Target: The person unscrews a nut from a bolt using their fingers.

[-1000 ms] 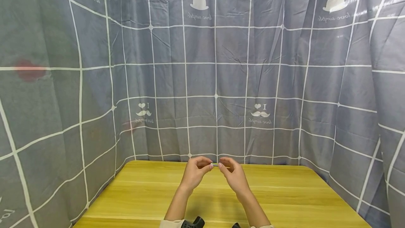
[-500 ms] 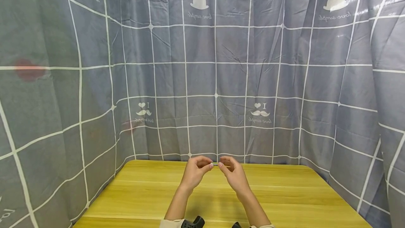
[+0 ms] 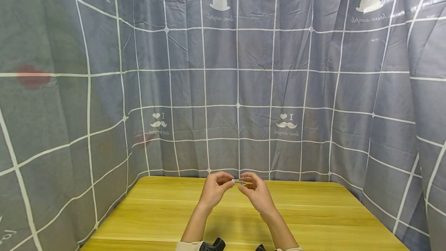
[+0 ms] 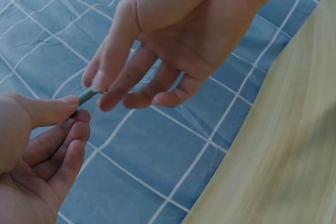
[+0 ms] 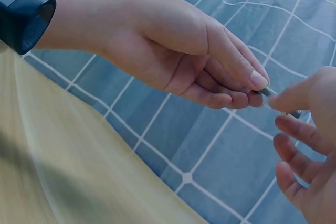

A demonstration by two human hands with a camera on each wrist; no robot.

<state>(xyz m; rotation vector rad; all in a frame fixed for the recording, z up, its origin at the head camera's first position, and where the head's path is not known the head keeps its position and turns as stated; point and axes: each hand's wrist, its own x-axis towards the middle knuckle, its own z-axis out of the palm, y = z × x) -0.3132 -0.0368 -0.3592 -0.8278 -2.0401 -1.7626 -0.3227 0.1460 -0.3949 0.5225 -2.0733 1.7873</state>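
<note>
A small grey threaded bolt (image 3: 238,181) lies nearly level between the hands, raised above the table's far part. My left hand (image 3: 212,191) pinches one end of the bolt (image 4: 86,96) between thumb and fingertips. My right hand (image 3: 258,193) is around the bolt's other end, its thumb dropped below the bolt and a gap between thumb and fingers. In the right wrist view, the bolt (image 5: 295,114) runs past the right thumb, its tip showing beyond. A small pale or yellowish piece appears near that end; too small to tell what it is.
A yellow wood-grain table (image 3: 167,220) lies below the hands. Grey curtains (image 3: 223,88) with white grid lines surround it at the back and sides. A black device (image 3: 213,244) is on the left wrist, by the beige sleeve.
The right thumb has come off the bolt and moved down, so more of the bolt shows. The left hand keeps its hold and place.
</note>
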